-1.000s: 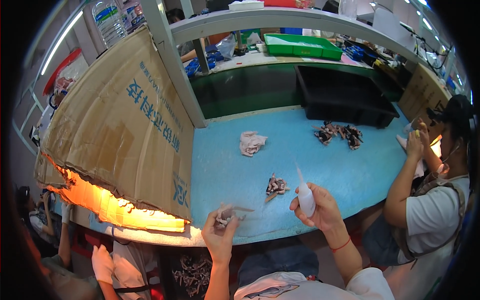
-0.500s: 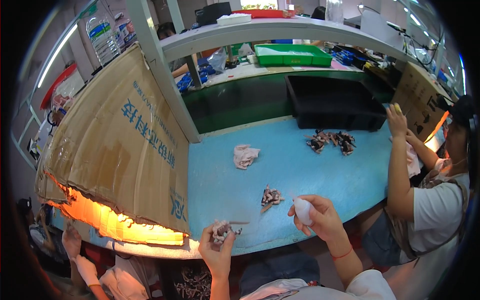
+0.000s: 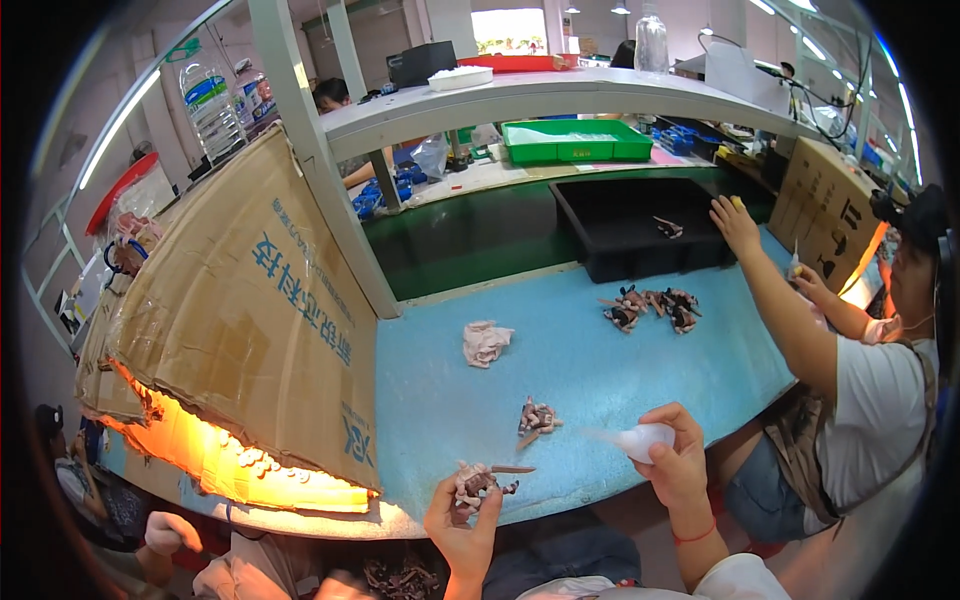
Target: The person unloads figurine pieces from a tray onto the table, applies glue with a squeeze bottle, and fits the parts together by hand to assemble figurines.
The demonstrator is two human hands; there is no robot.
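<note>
Between the thumb and fingers of my left hand (image 3: 460, 530) is a small figurine (image 3: 473, 488) in brown and pinkish tones, with a thin blade-like piece sticking out to the right. My right hand (image 3: 682, 472) grips a white squeeze bottle (image 3: 645, 440), tilted so its blurred nozzle points left. The bottle is apart from the figurine. Just beyond my left hand, a small pile of figurine parts (image 3: 538, 421) lies on the blue tabletop (image 3: 430, 410). Farther off is a crumpled pale cloth (image 3: 486, 343).
Several figurines (image 3: 650, 308) lie before a black tray (image 3: 640, 262), which holds one small piece (image 3: 668, 228). A co-worker's hand (image 3: 737, 226) reaches over the tray from the right. A cardboard sheet (image 3: 250, 310) with orange light below it stands left; a shelf post (image 3: 325, 180) rises beside it.
The view has tilted up slightly. My right hand has turned the bottle from upright to pointing left. My left hand still holds the figurine. The co-worker's arm has stretched over the black tray.
</note>
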